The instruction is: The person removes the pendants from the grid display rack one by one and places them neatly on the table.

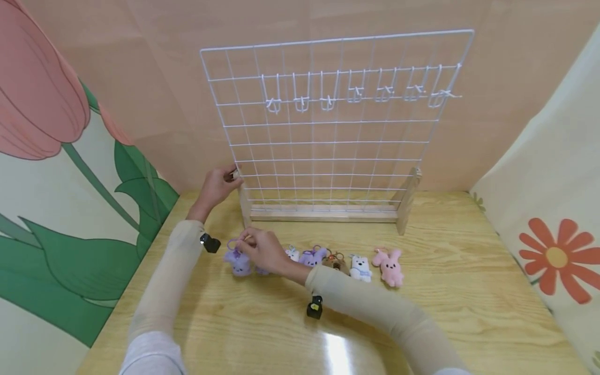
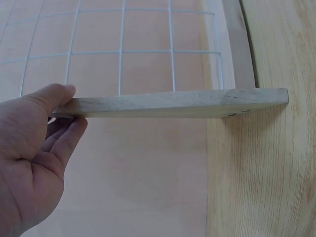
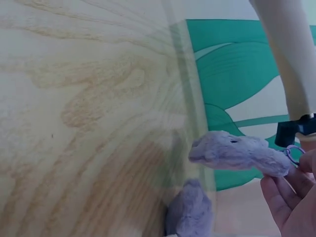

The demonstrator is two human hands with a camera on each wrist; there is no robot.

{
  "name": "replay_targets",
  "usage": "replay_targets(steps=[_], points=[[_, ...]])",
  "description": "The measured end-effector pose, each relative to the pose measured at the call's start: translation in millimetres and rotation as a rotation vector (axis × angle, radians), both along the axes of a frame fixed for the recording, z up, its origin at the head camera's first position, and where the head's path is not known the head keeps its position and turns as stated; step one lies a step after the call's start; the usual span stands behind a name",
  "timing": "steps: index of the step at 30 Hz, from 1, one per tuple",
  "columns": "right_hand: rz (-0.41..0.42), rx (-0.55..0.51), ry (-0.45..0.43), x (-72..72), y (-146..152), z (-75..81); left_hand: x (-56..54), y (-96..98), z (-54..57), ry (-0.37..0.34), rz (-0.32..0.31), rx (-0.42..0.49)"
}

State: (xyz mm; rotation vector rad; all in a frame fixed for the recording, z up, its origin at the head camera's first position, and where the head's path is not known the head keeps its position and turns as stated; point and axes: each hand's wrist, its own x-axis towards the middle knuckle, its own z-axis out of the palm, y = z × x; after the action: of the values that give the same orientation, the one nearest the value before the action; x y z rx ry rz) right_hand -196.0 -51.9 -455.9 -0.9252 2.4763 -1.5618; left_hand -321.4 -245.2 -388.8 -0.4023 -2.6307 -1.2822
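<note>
My left hand (image 1: 216,188) grips the top of the wooden side support (image 2: 168,101) of a white wire grid rack (image 1: 334,141), thumb on one face and fingers on the other. My right hand (image 1: 267,251) pinches the ring of a purple plush keychain (image 1: 239,264). In the right wrist view this keychain (image 3: 237,153) is lifted off the table, its body sticking out from the fingers. Below it sits another purple plush (image 3: 190,210), mostly covered by my right hand in the head view.
To the right lie a white plush (image 1: 293,253), a purple one (image 1: 313,256), a brown one (image 1: 335,261), a white bear (image 1: 360,268) and a pink rabbit (image 1: 391,268). Several white hooks (image 1: 328,104) hang high on the grid. The wooden table (image 1: 262,333) meets printed backdrops.
</note>
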Motion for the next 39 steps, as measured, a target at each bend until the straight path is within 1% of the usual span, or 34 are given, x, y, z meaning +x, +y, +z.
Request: replay_targets(steps=[5,9,12,17,24,33,37,39], points=[[-0.002,0.018,-0.011,-1.2,-4.5,-5.0,-1.4,0.0,0.7,0.0,-0.002,0.01],[0.019,0.012,-0.033,-5.2,-4.9,-11.3,-1.4,0.1,1.3,-0.005,0.002,0.011],[0.029,0.015,-0.035,-11.1,-3.5,-13.4,-2.2,-0.2,0.4,-0.004,0.002,0.016],[0.03,0.03,-0.009,-23.6,-1.9,-15.4,-3.3,-0.6,-1.2,0.004,-0.009,0.022],[-0.001,0.065,0.029,-37.0,-4.8,-22.3,-2.7,-0.8,-1.7,0.015,-0.009,0.013],[-0.048,0.131,0.021,-46.7,-9.0,-31.4,0.1,-0.7,-1.3,0.008,-0.003,0.012],[-0.053,0.131,-0.007,-49.6,-8.1,-35.5,-0.5,-0.8,-1.6,0.011,0.0,0.011],[-0.054,0.13,-0.004,-51.1,-7.3,-37.7,-1.1,-1.0,-1.8,0.012,-0.001,0.015]])
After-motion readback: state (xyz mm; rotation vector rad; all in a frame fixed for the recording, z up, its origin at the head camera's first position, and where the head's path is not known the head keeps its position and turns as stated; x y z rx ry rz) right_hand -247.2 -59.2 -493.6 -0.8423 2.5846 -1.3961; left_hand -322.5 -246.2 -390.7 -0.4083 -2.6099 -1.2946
